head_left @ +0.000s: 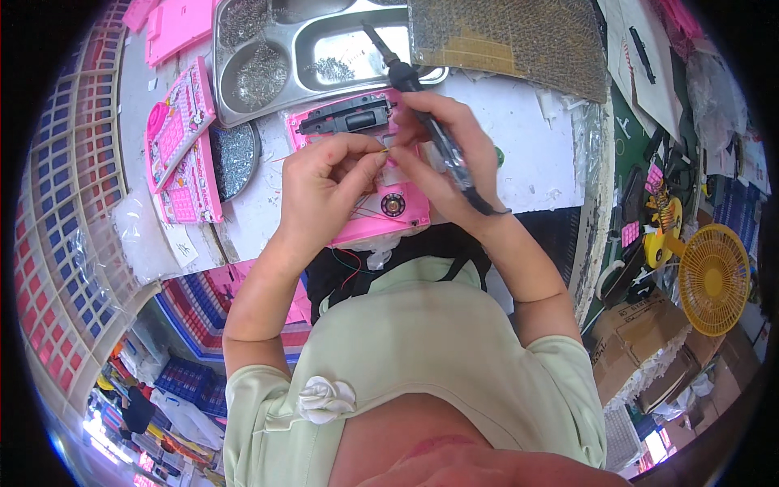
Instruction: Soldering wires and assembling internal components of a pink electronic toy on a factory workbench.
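My left hand [329, 183] is closed in a pinch on a thin wire [385, 150], over a pink plastic housing [357, 234]. My right hand [454, 154] grips a black soldering iron [442, 138], its tip slanting up and away to the left. The right thumb and fingertips meet the left ones near the wire; whether they also pinch it is hard to see. Inside the housing sit a long black part [349, 116] and a small round speaker [393, 204]. Red and green wires [350, 264] hang over the table's near edge.
Behind the housing stands a metal compartment tray [312, 88] with small metal parts. A dense sheet of pins [511, 36] lies at the back right. Pink printed panels [182, 146] partly cover a round dish [235, 158] of screws at left. A yellow fan [714, 280] stands far right.
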A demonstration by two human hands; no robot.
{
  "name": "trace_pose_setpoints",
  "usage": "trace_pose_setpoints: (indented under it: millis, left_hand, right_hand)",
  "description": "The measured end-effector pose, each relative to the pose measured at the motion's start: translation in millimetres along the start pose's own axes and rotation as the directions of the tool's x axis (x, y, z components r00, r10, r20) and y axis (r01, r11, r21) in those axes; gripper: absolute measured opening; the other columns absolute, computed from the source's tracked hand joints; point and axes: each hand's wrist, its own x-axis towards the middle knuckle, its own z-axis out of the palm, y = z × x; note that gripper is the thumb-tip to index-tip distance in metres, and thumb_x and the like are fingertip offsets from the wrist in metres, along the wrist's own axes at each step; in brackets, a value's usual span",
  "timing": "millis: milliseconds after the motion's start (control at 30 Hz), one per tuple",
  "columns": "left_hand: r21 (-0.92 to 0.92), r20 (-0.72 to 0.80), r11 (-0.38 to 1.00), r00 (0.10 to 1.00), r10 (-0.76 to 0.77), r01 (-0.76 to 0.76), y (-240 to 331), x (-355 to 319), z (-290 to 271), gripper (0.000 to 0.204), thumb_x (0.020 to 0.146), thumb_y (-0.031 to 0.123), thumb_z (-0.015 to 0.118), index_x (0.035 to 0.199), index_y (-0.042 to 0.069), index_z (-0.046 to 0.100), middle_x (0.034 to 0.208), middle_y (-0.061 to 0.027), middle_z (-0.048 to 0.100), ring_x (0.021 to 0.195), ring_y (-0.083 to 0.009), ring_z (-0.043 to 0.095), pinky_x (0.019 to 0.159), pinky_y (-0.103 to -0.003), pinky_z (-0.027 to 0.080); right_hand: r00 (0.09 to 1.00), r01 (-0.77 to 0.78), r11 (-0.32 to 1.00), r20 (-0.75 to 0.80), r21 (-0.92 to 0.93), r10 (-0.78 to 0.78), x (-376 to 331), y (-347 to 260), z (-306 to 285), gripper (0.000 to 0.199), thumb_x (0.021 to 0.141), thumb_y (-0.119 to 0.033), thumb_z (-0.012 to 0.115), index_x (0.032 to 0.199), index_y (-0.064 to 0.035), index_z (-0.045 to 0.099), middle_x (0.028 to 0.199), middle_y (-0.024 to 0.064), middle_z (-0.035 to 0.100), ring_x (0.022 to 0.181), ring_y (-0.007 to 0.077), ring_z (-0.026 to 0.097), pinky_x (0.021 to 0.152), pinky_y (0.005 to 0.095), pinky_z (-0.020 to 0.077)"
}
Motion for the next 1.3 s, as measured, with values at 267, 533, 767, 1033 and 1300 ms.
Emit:
trace_pose_setpoints:
  millis: [267, 533, 767, 1033, 1300]
  left_hand:
    - [0.635, 0.017, 0.647, 0.845, 0.535, -0.423, -2, 11, 9, 0.018, 0.070, 0.008, 0.083, 0.085, 0.009, 0.074, 0.102, -0.0070, 0.061, 0.091, -0.0261, 0.053, 0.081, -0.039, 0.041]
    - [0.684, -0.010, 0.634, 0.864, 0.504, -0.362, -9, 15, 18, 0.015, 0.070, 0.012, 0.083, 0.083, 0.011, 0.075, 0.100, -0.0061, 0.057, 0.093, -0.0269, 0.049, 0.082, -0.039, 0.037]
    - [0.692, -0.006, 0.622, 0.859, 0.512, -0.366, -11, 17, 18, 0.014, 0.070, 0.015, 0.083, 0.081, 0.015, 0.075, 0.099, -0.0035, 0.058, 0.094, -0.0270, 0.050, 0.081, -0.041, 0.035]
    - [0.707, 0.024, 0.605, 0.868, 0.496, -0.365, -6, 16, 17, 0.015, 0.070, 0.012, 0.083, 0.082, 0.011, 0.075, 0.099, -0.0062, 0.057, 0.092, -0.0258, 0.049, 0.082, -0.038, 0.037]
    - [0.712, 0.010, 0.596, 0.855, 0.519, -0.370, -9, 18, 18, 0.014, 0.069, 0.015, 0.083, 0.081, 0.015, 0.075, 0.098, -0.0035, 0.058, 0.092, -0.0261, 0.051, 0.079, -0.040, 0.037]
  right_hand:
    - [0.918, -0.294, 0.851, -0.120, 0.435, 0.378, -37, -26, -81, 0.038, 0.085, 0.004, 0.076, 0.121, 0.0019, 0.063, 0.087, 0.0027, 0.068, 0.070, 0.0061, 0.057, 0.064, 0.0224, 0.0462]
    - [0.945, -0.328, 0.943, 0.019, 0.059, 0.328, -62, -16, -80, 0.031, 0.082, -0.004, 0.083, 0.112, -0.0015, 0.072, 0.091, 0.0066, 0.075, 0.074, 0.0084, 0.066, 0.067, 0.0217, 0.0504]
    - [0.960, -0.261, 0.965, 0.098, -0.029, 0.263, -56, -15, -79, 0.029, 0.086, 0.000, 0.078, 0.113, 0.0017, 0.070, 0.092, 0.0074, 0.075, 0.072, 0.0052, 0.060, 0.064, 0.0203, 0.0450]
    - [0.966, -0.234, 0.971, 0.102, -0.043, 0.237, -56, -12, -78, 0.028, 0.086, -0.002, 0.078, 0.113, 0.0011, 0.069, 0.085, 0.0043, 0.073, 0.065, 0.0037, 0.056, 0.058, 0.0202, 0.0420]
    - [0.968, -0.212, 0.974, 0.118, -0.077, 0.220, -57, -10, -78, 0.028, 0.087, -0.005, 0.079, 0.113, 0.0001, 0.070, 0.091, 0.0067, 0.075, 0.070, 0.0058, 0.060, 0.063, 0.0212, 0.0460]
